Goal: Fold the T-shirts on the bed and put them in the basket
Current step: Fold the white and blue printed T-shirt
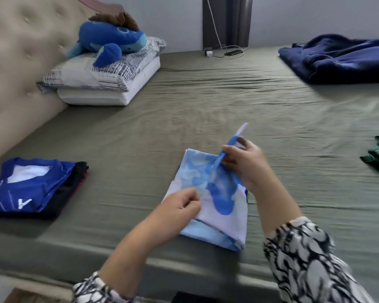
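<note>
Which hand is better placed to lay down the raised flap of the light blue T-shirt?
The right hand, probably. It already pinches the raised flap of the light blue T-shirt, while the left hand grips the shirt's near left edge, steadying it on the bed.

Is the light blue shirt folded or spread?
Mostly folded: the light blue shirt lies as a compact rectangle, while the right hand lifts one loose flap.
</note>
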